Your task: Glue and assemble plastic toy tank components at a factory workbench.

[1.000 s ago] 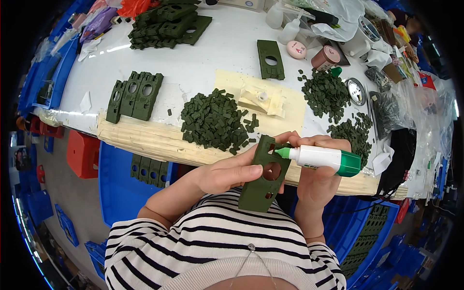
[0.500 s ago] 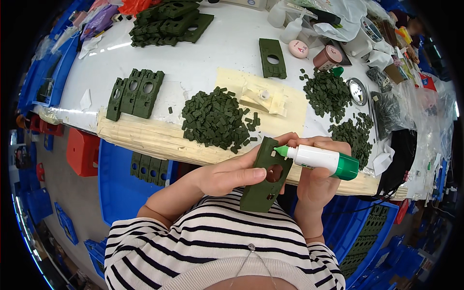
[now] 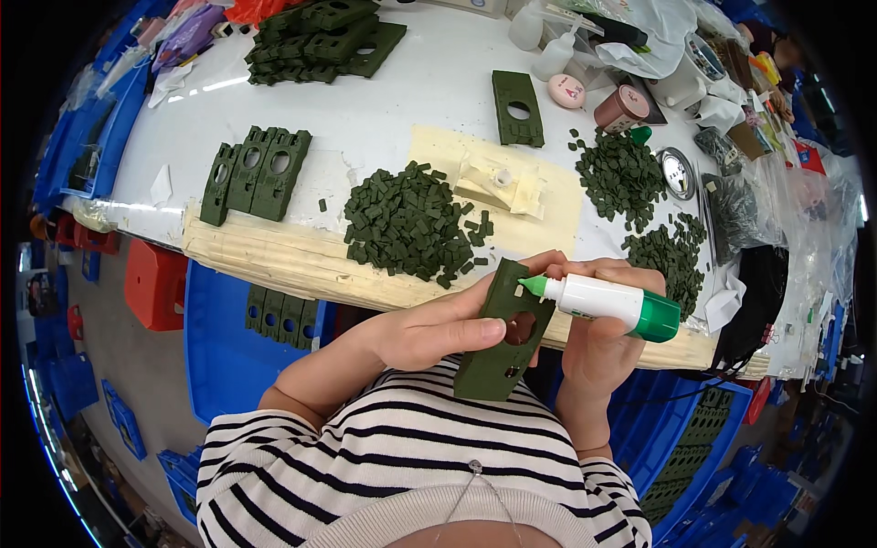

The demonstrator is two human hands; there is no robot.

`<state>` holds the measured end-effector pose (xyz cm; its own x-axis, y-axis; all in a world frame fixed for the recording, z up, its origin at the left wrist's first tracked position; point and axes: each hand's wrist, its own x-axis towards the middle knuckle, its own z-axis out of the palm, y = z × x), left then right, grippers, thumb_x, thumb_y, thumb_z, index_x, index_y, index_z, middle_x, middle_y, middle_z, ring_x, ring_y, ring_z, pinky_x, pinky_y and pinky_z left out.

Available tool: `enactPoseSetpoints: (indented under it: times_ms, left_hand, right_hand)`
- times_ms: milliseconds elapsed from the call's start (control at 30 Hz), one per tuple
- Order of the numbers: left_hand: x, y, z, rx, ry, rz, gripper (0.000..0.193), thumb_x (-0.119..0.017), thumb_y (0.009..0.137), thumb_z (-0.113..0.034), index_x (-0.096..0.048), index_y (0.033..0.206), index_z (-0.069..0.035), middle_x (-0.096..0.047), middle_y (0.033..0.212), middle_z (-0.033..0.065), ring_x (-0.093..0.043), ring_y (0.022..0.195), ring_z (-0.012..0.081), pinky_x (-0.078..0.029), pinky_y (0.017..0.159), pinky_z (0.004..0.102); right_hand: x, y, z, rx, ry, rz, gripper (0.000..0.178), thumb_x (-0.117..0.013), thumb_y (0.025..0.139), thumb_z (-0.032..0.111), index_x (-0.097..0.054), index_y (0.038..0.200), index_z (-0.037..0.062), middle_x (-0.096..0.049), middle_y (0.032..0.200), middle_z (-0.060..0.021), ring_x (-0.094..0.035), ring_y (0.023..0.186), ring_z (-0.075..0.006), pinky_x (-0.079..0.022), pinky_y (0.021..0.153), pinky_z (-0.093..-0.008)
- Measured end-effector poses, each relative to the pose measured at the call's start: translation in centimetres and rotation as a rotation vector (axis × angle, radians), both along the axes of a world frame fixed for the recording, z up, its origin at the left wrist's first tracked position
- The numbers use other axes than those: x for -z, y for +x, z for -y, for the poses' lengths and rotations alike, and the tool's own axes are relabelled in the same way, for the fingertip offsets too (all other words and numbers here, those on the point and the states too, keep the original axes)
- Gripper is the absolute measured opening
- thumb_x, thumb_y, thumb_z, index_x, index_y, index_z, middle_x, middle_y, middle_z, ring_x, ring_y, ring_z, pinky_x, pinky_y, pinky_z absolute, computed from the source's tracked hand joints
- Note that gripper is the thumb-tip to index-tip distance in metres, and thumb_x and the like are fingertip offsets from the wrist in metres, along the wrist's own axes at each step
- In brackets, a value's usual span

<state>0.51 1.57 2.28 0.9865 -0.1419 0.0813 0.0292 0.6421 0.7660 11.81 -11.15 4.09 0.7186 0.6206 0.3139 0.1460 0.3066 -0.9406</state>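
My left hand (image 3: 448,333) is closed around a dark green plastic model hull part (image 3: 484,365), tilted up in front of my chest, its round hole facing me. In my right hand (image 3: 598,352) is a white glue bottle (image 3: 598,301) with a green base, held nearly level. Its green nozzle tip points left and meets the upper end of the hull part, by a small pale spot; whether it touches is hard to tell. Beyond my hands lies a pile of small dark green pieces (image 3: 406,224) on the table.
A cream fixture (image 3: 502,187) sits on a pale sheet, with one hull part (image 3: 517,110) behind it. More hull parts (image 3: 265,173) stand at left, others (image 3: 320,41) stacked at the back. Small-piece heaps (image 3: 621,178), a pink jar (image 3: 621,110) and bottles are at right. Blue bins (image 3: 219,347) flank me below the table.
Almost nothing differs. The view has shifted very slightly, and both hands keep the hull part and glue bottle in nearly the same place.
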Motion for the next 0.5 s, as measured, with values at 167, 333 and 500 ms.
enactPoseSetpoints:
  times_ms: [167, 333, 500]
  left_hand:
    - [-0.21, -0.07, 0.04, -0.017, -0.006, -0.011, 0.071, -0.039, 0.094, -0.033, 0.001, 0.143, -0.001, -0.032, 0.131, 0.0122, -0.05, 0.101, 0.0208, -0.039, 0.091, 0.0338]
    - [0.14, 0.2, 0.01, -0.01, -0.035, -0.015, 0.071, -0.039, 0.093, -0.033, -0.001, 0.143, -0.001, -0.036, 0.127, 0.0122, -0.05, 0.098, 0.0202, -0.04, 0.088, 0.0332]
    - [-0.2, 0.05, -0.14, -0.007, -0.031, -0.037, 0.072, -0.04, 0.092, -0.034, -0.002, 0.143, -0.001, -0.039, 0.122, 0.0129, -0.051, 0.097, 0.0199, -0.04, 0.086, 0.0327]
  right_hand:
    - [0.01, 0.06, -0.04, 0.007, -0.015, -0.003, 0.056, -0.057, 0.081, 0.052, -0.042, 0.102, 0.0022, -0.055, 0.092, -0.0146, -0.059, 0.087, -0.0235, -0.05, 0.08, -0.0364]
    - [0.28, 0.23, -0.15, -0.015, 0.089, -0.052, 0.052, -0.061, 0.081, 0.044, -0.043, 0.1, -0.001, -0.061, 0.089, -0.0184, -0.061, 0.088, -0.0253, -0.052, 0.079, -0.0367]
    - [0.46, 0.4, -0.1, -0.043, 0.076, 0.01, 0.052, -0.062, 0.081, 0.045, -0.044, 0.099, 0.0003, -0.063, 0.089, -0.0182, -0.062, 0.088, -0.0268, -0.051, 0.079, -0.0369]
